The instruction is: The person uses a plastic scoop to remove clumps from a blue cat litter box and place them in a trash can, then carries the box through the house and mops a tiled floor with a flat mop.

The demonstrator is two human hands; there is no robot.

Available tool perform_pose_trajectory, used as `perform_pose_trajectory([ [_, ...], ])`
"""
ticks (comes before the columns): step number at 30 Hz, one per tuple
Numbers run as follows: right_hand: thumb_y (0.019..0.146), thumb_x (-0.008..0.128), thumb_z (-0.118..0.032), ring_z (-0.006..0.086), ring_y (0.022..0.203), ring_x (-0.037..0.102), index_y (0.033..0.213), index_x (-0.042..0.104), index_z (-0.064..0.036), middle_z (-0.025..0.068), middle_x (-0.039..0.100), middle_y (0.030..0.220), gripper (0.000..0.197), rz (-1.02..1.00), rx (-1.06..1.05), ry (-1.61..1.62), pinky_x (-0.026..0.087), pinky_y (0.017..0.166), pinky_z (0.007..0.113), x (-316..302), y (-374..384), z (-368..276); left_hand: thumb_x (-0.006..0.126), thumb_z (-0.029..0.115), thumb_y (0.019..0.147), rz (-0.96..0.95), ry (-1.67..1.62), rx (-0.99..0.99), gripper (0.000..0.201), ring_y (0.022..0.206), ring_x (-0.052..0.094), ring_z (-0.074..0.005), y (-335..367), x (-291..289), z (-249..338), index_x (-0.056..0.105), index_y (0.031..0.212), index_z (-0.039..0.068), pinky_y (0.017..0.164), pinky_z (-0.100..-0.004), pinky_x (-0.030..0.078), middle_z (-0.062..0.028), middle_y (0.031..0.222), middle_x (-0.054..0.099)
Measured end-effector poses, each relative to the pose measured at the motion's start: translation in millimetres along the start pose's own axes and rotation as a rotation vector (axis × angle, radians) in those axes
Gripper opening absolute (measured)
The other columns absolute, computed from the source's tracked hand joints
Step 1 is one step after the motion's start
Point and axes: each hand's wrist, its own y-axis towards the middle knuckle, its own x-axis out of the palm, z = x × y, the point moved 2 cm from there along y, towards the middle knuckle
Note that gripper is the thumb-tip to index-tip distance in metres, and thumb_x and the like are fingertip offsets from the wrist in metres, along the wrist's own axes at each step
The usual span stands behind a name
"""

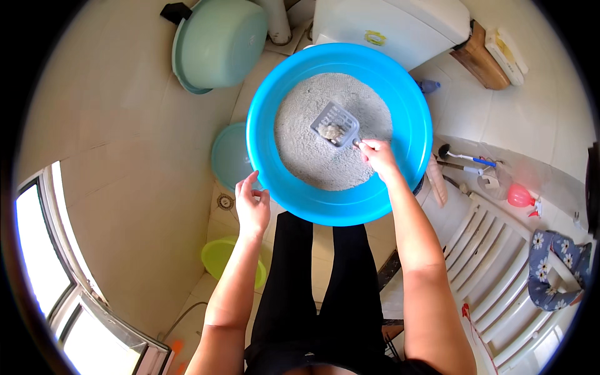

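A large blue basin [284, 181] holds a wide bed of grey cat litter [306, 159]. My right hand [378, 155] reaches over the basin's right side, its fingers closed round the handle of a grey slotted litter scoop [324, 119]. A pale clump of litter [331, 131] lies in the scoop, which is over the middle of the litter; whether it touches the surface I cannot tell. My left hand [252, 203] is beside the basin's lower left rim, fingers apart and partly curled, with nothing in it.
Left of the basin are a pale teal basin [228, 156], a lime green basin [215, 257] and a floor drain [225, 201]. A mint tub [219, 50] leans at the upper left. A white toilet [387, 28] stands behind; a white slatted chair [487, 256] is at right.
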Motion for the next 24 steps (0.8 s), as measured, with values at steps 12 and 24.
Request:
perform_pose_trajectory([
  [12, 0.087, 0.056, -0.016, 0.0090, 0.048, 0.048, 0.083, 0.068, -0.0044, 0.0019, 0.054, 0.052, 0.017, 0.102, 0.024, 0.024, 0.036, 0.046, 0.028, -21.4, -40.0, 9.2, 0.060, 0.001, 0.076, -0.167, 0.044, 0.139, 0.034, 0.071, 0.055, -0.0167, -6.9, 25.5, 18.9, 0.058, 0.110, 0.005, 0.070, -0.0287, 0.048, -0.0110, 0.107, 0.052],
  [24, 0.090, 0.052, -0.013, 0.0047, 0.049, 0.041, 0.086, 0.064, -0.0001, -0.0023, 0.050, 0.055, 0.018, 0.362, 0.029, 0.276, 0.033, 0.046, 0.022, -66.5, -176.7, 52.1, 0.059, 0.002, 0.075, -0.343, 0.120, 0.225, 0.032, 0.071, 0.059, -0.0180, -11.2, 50.5, 30.2, 0.060, 0.107, 0.003, 0.068, -0.0292, 0.049, -0.0116, 0.101, 0.058],
])
